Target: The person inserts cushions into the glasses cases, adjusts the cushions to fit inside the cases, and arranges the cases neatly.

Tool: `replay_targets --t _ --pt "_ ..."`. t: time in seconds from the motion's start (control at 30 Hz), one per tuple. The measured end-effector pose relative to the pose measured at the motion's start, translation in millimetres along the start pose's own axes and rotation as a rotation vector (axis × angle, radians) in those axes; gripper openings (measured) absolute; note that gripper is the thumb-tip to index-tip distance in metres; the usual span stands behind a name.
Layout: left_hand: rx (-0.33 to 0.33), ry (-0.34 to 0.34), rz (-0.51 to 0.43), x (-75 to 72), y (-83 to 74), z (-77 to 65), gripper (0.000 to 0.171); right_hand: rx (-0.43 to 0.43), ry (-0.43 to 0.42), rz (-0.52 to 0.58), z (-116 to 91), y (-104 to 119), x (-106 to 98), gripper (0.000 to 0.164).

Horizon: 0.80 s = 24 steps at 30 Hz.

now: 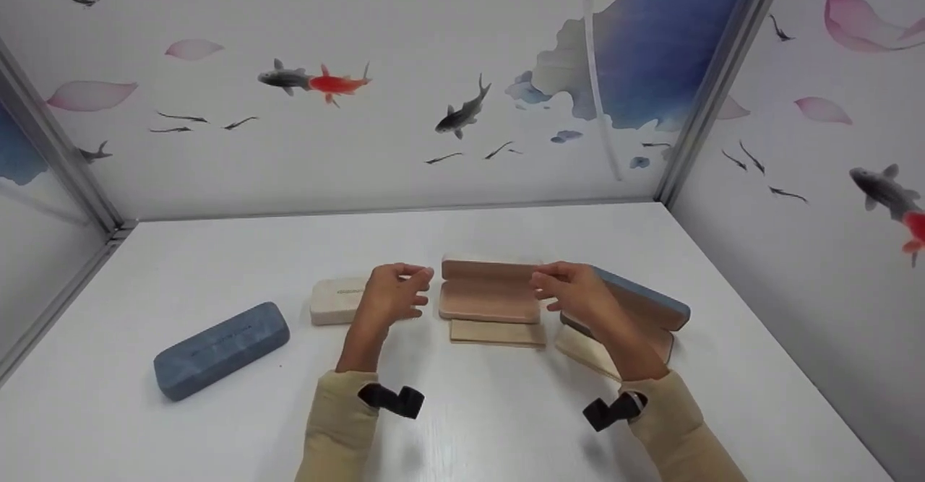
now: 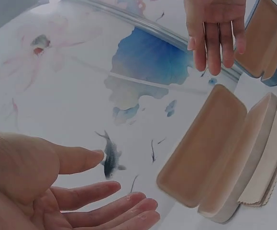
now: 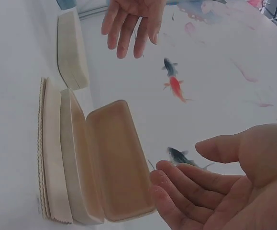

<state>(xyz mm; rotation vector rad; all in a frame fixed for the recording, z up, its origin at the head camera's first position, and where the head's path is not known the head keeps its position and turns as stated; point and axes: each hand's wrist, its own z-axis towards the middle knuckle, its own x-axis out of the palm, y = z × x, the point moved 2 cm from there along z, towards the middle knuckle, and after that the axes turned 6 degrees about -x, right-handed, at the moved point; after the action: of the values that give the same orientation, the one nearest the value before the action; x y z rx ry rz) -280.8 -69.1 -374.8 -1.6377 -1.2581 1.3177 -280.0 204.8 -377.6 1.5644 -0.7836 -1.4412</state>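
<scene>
Two beige sleeves [image 1: 340, 424] come in at the bottom, each with a small black wrist camera [image 1: 394, 399] at the cuff, over a white tabletop [image 1: 462, 424]. Off to the left sits a closed blue glasses case [image 1: 222, 350], set at a slant, with lettering on the lid that's too faint to read.

Next up, the folded cloths: a tan cleaning cloth [image 1: 497, 333] lies flat along the front of the middle case, zigzag edge and all, and a cream cleaning cloth [image 1: 587, 352] is by the right-hand case, partly hidden behind the forearm.

Now the hands. The left hand [image 1: 392, 298] hovers just beside the left end of the middle case, the right hand [image 1: 582, 295] near its right end. Fingers on both are loose and slightly bent, thumbs held apart, gripping nothing. From the head camera the right fingertips overlap the lid's corner — but the left wrist view shows a gap there.

Between them is that middle one, an open cream glasses case [image 1: 491, 300], lid up, pinkish-tan lining. A closed cream glasses case [image 1: 334, 303] sits partly behind the left hand. Over right, an open blue glasses case [image 1: 654, 308] stands angled, brown lining, right forearm crossing it.

Way back — a white wall [image 1: 390, 168] printed with koi [image 1: 462, 110] and pink petals.
</scene>
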Motion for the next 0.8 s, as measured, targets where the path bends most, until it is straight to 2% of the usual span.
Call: replay_targets --t 0.17,0.27,0.43,0.57,0.8 --pt "-0.047 0.04 0.036 14.8 10.3 9.4 0.045 0.028 0.019 -0.041 1 -9 -5 0.043" --pt "-0.082 0.042 0.049 21.0 17.9 12.6 0.047 0.05 0.031 -0.06 1 -14 -6 0.041" --pt "-0.107 0.038 0.042 25.1 26.3 15.0 0.046 0.101 0.014 -0.062 3 -23 -5 0.04" --pt "-0.117 0.046 0.058 27.5 31.5 16.8 0.046 0.109 0.015 -0.053 4 -30 -1 0.043" --pt "-0.17 0.054 0.098 35.0 37.6 19.2 0.043 0.144 0.027 -0.119 4 -38 7 0.046"
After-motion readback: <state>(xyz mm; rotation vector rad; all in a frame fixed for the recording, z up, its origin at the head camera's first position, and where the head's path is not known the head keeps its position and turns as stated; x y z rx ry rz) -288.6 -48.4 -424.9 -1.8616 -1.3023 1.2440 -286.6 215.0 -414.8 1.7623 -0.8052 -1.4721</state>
